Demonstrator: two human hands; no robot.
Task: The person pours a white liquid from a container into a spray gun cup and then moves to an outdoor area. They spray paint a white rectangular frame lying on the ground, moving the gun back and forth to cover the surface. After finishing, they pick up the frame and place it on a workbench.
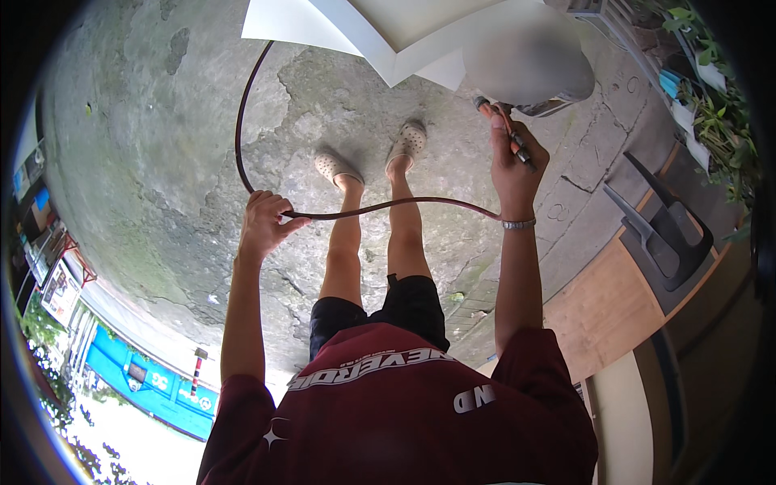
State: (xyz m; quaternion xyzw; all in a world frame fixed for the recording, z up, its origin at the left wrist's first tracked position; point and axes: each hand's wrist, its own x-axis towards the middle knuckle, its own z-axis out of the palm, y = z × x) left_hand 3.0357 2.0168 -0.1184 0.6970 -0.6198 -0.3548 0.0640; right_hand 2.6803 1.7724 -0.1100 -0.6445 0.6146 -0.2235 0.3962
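Both fists closed on a thin dark rubber hose (364, 210), left hand (263, 222) mid-loop, right hand (513, 162) at nozzle end, cracked concrete (162, 145) below

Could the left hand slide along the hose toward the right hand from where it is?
Probably yes: the left hand already grips the dark hose, which runs unobstructed across to the right hand holding the nozzle end.

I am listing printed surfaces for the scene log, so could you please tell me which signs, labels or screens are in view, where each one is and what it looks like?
Blue signboard: lower left, a long bright blue panel with small white markings.
Posters: left edge, pale rectangular sheets in a reddish frame.
Shirt print: white lettering across the dark red shirt, bottom centre.
No screens or packages show.
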